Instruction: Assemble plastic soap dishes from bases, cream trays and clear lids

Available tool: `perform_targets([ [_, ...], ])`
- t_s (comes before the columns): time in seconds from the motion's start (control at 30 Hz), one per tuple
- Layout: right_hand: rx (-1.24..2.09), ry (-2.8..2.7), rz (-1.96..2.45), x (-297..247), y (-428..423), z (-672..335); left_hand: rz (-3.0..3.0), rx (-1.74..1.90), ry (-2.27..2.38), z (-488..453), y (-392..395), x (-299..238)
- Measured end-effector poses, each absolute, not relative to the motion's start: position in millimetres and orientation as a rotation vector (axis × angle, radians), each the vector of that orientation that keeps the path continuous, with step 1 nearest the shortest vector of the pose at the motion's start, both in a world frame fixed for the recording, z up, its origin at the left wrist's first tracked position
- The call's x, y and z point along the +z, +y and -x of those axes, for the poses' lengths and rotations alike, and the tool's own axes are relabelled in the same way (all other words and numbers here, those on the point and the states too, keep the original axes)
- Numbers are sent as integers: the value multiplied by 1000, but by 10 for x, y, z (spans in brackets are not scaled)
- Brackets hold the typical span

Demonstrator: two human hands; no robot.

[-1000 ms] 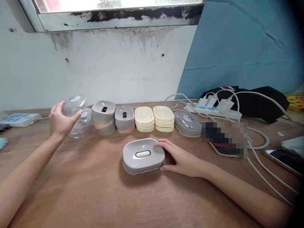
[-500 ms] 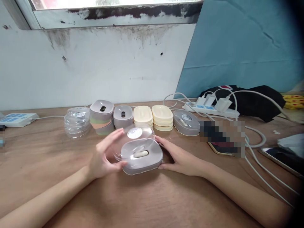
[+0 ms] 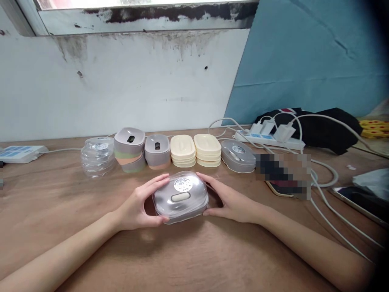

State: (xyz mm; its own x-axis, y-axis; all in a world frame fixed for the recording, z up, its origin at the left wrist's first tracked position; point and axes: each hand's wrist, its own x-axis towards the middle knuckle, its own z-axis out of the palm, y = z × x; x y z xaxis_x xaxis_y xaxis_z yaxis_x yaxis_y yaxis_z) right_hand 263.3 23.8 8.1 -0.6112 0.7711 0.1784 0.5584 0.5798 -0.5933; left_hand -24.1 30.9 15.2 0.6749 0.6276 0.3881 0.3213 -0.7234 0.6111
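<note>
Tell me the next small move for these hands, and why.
Probably press the clear lid gently down: it lies over the gray box, though I can't tell whether it's fully seated, and the left hand and right hand hold opposite ends.

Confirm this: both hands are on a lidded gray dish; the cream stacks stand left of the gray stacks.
Not left: the head view shows the cream stacks right of the gray stacks. Left hand and right hand are on the dish.

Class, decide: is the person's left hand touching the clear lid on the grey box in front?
Touching. In the head view, the left hand has its fingertips against the left edge of the clear lid.
</note>
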Motion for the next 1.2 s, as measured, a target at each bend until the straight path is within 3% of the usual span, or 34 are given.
perform_targets([
  [0.73, 802, -2335, 1068, 135, 224, -2622, -2353, 644, 623, 303, 416, 169],
  [0.93, 864, -2214, 895, 67, 215, -2581, -2472, 671, 629, 273, 339, 149],
  [1.2, 749, -2338, 915, 134, 193, -2515, -2420, 706, 635, 224, 328, 150],
])
